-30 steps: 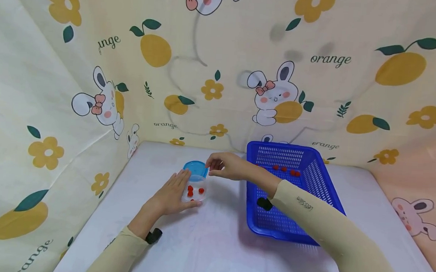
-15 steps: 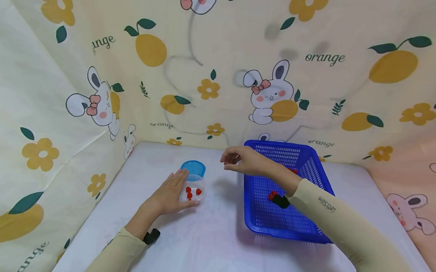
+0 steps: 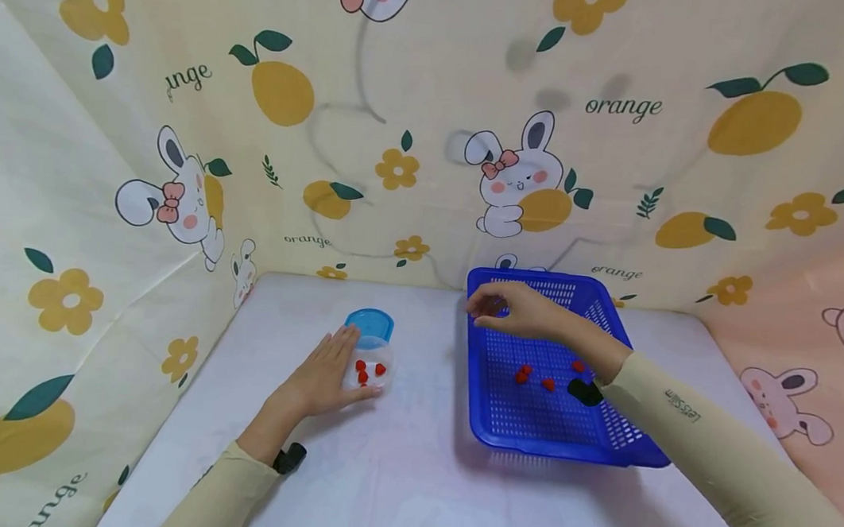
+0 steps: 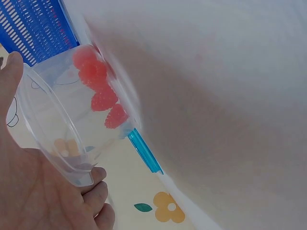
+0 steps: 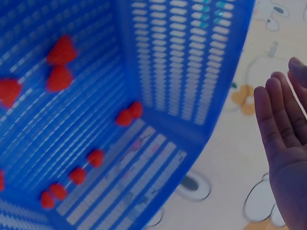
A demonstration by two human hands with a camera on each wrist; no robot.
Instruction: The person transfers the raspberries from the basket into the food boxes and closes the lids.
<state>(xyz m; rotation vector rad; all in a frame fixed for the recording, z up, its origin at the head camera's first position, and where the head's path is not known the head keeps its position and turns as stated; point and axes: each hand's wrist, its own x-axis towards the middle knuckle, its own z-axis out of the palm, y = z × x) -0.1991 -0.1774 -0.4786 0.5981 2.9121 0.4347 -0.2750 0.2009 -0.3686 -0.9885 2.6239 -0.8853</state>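
Plainly, left hand (image 3: pixel 326 374) fingers flat against clear cup (image 3: pixel 368 366), right hand (image 3: pixel 516 310) loosely open, sleeve (image 3: pixel 683 406) reading "Let's Slim"

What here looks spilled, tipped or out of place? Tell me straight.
Nothing stands out. The clear cup stands upright on the white table with red berries inside, steadied by the left hand. Its blue lid lies just behind it. The remaining berries stay inside the blue basket, under the empty right hand.
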